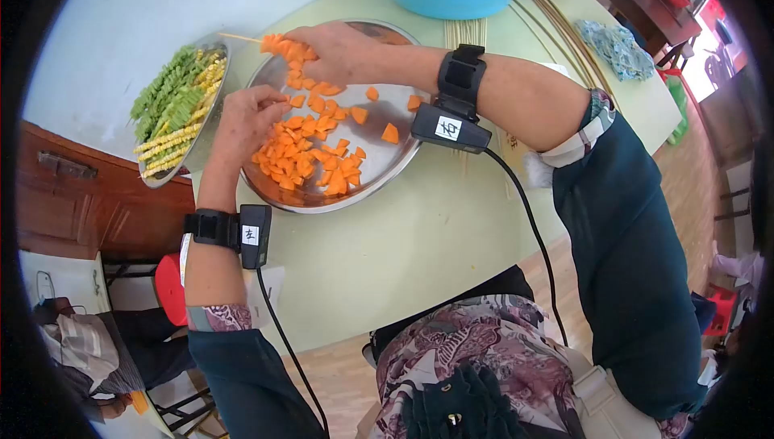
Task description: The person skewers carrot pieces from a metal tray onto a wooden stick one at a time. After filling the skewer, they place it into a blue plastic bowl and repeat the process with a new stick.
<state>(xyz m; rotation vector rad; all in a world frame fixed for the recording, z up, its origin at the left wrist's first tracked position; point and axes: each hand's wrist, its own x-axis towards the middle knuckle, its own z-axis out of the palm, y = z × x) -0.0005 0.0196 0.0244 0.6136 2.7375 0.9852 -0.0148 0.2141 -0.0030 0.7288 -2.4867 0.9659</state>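
A round metal tray [379, 179] holds many cut orange carrot pieces [294, 149]. Over its far side, my right hand [334, 50] is closed around a thin wooden skewer [240, 37] with carrot pieces threaded on it; the skewer's tip points left. My left hand [248, 122] is at the tray's left rim, thumb and fingers pinched at a small carrot piece [297, 101] beside the pile. Left of the tray, a metal dish [211, 112] bears yellow skewers [173, 142] and green leafy skewers [168, 94].
A blue basin [443, 2] with threaded carrot skewers stands at the back. Bare sticks [564, 28] and a bluish cloth [617, 48] lie to the right. A red stool [171, 287] and a seated person [105, 350] are at lower left. Black cables run from both wrists.
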